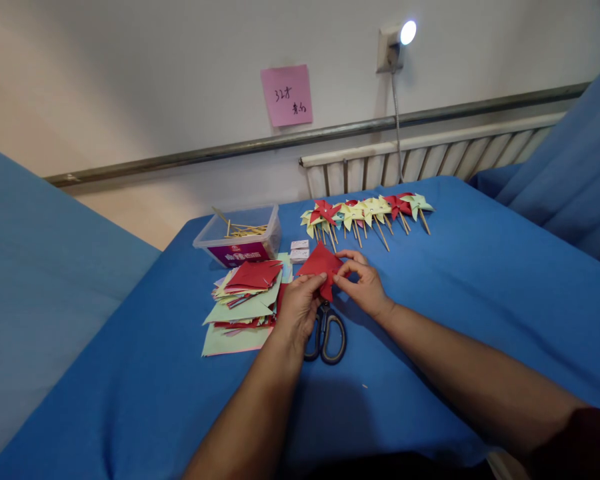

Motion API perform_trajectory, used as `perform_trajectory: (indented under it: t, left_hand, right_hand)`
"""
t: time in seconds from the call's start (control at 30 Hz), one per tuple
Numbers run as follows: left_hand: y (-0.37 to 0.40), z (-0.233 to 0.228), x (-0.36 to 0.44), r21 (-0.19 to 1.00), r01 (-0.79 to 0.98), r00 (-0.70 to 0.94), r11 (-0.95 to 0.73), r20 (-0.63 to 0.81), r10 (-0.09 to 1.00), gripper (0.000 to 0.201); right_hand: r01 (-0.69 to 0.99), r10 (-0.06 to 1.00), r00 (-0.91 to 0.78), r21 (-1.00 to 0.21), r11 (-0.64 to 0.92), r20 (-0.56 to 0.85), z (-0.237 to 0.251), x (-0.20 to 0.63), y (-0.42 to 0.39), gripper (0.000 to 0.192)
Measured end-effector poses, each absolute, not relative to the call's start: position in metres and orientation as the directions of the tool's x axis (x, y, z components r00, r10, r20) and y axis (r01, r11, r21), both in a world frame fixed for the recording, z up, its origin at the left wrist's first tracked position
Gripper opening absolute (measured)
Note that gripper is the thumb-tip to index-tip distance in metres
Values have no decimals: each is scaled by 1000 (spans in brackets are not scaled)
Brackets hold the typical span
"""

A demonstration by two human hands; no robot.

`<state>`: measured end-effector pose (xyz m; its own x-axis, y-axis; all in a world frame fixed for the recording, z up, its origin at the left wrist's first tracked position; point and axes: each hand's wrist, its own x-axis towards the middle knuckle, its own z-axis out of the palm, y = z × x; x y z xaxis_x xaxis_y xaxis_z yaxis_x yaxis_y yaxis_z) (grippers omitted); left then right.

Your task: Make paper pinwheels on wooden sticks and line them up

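Observation:
Both my hands hold a red square of paper just above the blue table. My left hand pinches its lower left edge and my right hand pinches its right side. Beneath my hands lie scissors with dark handles. To the left of my left hand sits a loose pile of red and light green paper squares.
A row of finished red and yellow paper pinwheels on sticks lies at the table's far side. A clear plastic box of wooden sticks stands at far left, with small white boxes beside it. A radiator and wall are behind.

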<state>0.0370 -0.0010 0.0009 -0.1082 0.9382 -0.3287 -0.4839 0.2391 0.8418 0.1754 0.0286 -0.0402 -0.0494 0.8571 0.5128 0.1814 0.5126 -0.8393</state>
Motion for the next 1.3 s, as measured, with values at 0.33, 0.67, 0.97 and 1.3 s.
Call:
perform_trajectory:
  t: [0.33,0.67,0.97,1.3]
  left_hand:
    - [0,-2,37,844,-485,-117,229,-322,939,22]
    - [0,0,38,852,-467,-113,235,-321,940,24]
    - [4,-3,30,931,-270,-108,245,-283,953,24]
    - [2,1,23,951,49,-49,306,-303,952,23]
  right_hand:
    - [178,866,-50,-848,498,498,-40,174,28,13]
    - [174,876,-58,-859,482,480,-39,174,27,13]
    - [-364,994,-11,-926,99,111,-34,173,32,39]
    - [-343,952,-306,-933,-104,7,-29,179,30,41]
